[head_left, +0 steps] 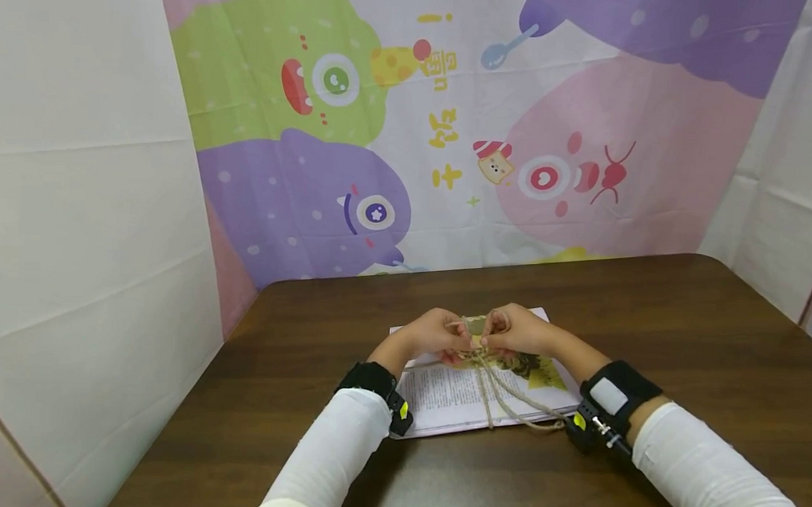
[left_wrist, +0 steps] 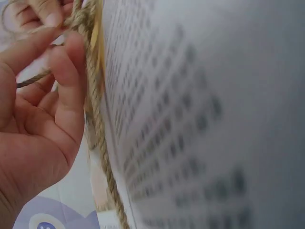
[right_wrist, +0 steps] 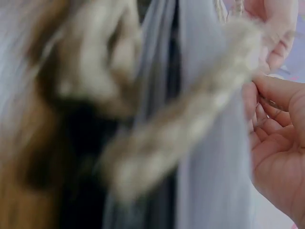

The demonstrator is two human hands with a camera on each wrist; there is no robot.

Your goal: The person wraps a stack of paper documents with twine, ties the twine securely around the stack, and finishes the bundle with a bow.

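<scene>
A stack of printed pages (head_left: 435, 395) lies on the table, with beige twine (left_wrist: 99, 129) running across it and knotted near the middle. My left hand (head_left: 435, 333) pinches a strand of the twine between thumb and fingers, right at the knot. Close beside it, my right hand (head_left: 520, 330) pinches another part, where a thin loop rises by the fingers. In the left wrist view a strand passes through the left fingers. Loose twine ends trail from the knot toward the near right edge of the stack. A blurred length of twine (right_wrist: 181, 124) crosses the right wrist view.
The brown wooden table (head_left: 293, 399) extends around the stack. Behind it hangs a cloth (head_left: 460, 233) with cartoon monsters, and a white curtain (head_left: 99, 198) stands at the left. Each wrist wears a black strap (head_left: 619, 395) with a small camera.
</scene>
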